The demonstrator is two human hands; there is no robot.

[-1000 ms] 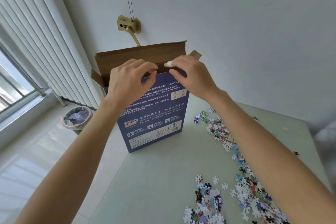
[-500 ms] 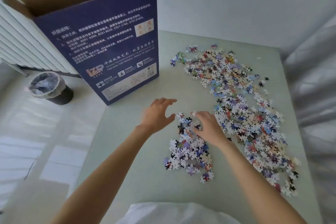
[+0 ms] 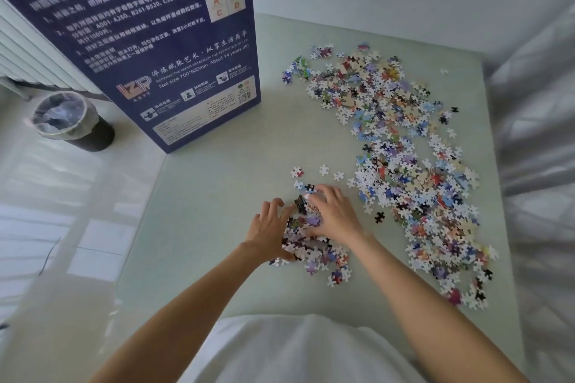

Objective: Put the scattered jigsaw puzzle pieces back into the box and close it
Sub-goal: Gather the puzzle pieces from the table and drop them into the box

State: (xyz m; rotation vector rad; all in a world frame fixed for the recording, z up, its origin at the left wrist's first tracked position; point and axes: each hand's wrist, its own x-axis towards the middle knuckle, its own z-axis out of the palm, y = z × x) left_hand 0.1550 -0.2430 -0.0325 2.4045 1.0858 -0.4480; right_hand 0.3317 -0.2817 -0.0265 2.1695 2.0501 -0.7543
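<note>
A person's left hand [image 3: 270, 230] and right hand [image 3: 334, 211] are cupping a small heap of colourful cardboard jigsaw pieces [image 3: 311, 246] on the pale green table [image 3: 217, 196]. The fingers are curving inward from both sides and touching the pieces, probably to gather a handful. The tall dark blue cardboard box [image 3: 149, 50] is standing upright at the table's far left corner; its top is out of view. A much larger scatter of pieces [image 3: 404, 158] is lying to the right.

head view (wide-angle), looking steeply down, close
</note>
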